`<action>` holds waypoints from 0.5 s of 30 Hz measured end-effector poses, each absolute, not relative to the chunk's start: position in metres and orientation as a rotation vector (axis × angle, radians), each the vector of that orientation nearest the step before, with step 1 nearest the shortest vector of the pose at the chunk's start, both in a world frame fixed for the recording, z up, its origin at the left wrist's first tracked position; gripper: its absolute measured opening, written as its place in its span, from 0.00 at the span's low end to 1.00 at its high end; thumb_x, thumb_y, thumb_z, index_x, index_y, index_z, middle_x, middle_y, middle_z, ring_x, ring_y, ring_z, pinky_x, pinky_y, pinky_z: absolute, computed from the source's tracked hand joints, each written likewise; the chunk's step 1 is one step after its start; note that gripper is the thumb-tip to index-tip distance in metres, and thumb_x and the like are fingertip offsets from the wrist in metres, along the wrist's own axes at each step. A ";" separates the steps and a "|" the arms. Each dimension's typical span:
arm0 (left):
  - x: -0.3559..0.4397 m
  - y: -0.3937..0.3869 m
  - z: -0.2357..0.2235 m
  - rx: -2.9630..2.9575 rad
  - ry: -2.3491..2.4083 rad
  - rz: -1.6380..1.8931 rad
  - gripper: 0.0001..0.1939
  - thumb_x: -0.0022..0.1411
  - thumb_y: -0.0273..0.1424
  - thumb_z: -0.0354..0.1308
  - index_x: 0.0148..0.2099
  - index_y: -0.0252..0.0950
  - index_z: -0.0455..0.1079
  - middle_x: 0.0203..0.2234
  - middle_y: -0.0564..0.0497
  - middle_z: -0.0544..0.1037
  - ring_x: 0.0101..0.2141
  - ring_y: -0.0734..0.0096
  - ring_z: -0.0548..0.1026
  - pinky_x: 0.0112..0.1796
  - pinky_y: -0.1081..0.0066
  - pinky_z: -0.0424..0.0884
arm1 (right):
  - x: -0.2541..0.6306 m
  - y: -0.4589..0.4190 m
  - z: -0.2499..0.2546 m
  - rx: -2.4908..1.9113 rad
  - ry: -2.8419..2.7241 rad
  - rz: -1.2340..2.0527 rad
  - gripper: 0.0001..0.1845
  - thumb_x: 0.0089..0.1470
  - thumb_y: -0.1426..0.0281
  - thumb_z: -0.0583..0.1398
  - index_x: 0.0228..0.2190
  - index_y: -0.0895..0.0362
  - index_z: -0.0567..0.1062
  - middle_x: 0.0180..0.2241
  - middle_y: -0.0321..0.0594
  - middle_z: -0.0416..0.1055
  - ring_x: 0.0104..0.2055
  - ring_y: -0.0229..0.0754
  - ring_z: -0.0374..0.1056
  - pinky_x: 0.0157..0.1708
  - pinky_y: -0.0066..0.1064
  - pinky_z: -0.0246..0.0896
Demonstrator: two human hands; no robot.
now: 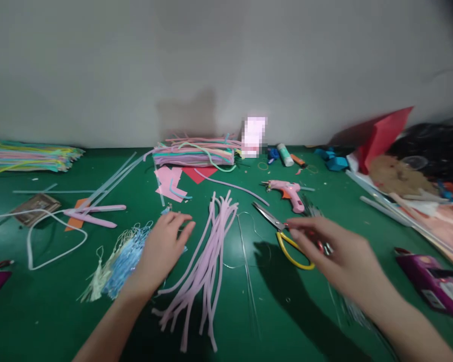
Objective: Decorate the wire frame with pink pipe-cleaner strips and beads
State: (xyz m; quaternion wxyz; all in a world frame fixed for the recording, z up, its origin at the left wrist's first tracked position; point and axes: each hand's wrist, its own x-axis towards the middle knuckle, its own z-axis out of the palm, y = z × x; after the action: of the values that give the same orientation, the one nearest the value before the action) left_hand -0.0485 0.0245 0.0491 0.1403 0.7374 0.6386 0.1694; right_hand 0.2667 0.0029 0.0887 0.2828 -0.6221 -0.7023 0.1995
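Note:
My left hand (161, 251) hovers over the blue tassels (126, 261), fingers curved and apart, with nothing visible in them. To its right lies a loose bundle of lilac pipe cleaners (211, 271). My right hand (340, 251) is above the table, beside the yellow-handled scissors (281, 234), whose blades point up and left. Its thumb and forefinger are stretched forward with a gap between them. Small red and silver things (322, 246) show in that gap; whether they lie below or touch the hand is unclear. Thin clear strands (245, 256) lie between the hands.
A pink glue gun (287, 190) lies beyond the scissors. Bundled coloured pipe cleaners (196, 153) lie by the wall, near a glue stick (285, 155). Pink pliers (94, 213) and a white cord (56, 264) are at left. A purple battery pack (430, 281) sits at right.

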 end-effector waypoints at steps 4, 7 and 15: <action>0.000 0.005 0.046 2.059 1.947 0.127 0.29 0.64 0.51 0.51 0.52 0.30 0.67 0.44 0.36 0.74 0.46 0.48 0.73 0.42 0.59 0.71 | 0.258 -0.045 0.040 -1.746 -1.694 0.981 0.12 0.55 0.58 0.58 0.38 0.48 0.77 0.35 0.42 0.78 0.32 0.45 0.74 0.31 0.38 0.70; 0.024 0.005 0.041 2.045 2.072 -0.104 0.30 0.61 0.51 0.54 0.48 0.26 0.68 0.42 0.31 0.73 0.45 0.43 0.73 0.37 0.59 0.72 | 0.246 -0.065 0.023 -1.732 -1.606 1.131 0.15 0.56 0.57 0.57 0.39 0.52 0.77 0.31 0.41 0.77 0.28 0.44 0.73 0.29 0.36 0.69; 0.033 0.007 0.038 1.986 2.069 -0.178 0.11 0.61 0.26 0.49 0.42 0.26 0.69 0.32 0.34 0.78 0.38 0.47 0.79 0.33 0.63 0.71 | 0.232 -0.079 0.024 -1.668 -1.675 1.138 0.16 0.58 0.59 0.55 0.41 0.54 0.77 0.27 0.39 0.75 0.26 0.42 0.70 0.26 0.32 0.65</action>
State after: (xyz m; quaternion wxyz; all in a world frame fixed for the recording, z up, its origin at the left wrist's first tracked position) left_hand 0.0334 0.0066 0.0376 0.1339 0.6850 0.7135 -0.0613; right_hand 0.2323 -0.0791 0.0240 0.2559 -0.6146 -0.6172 0.4193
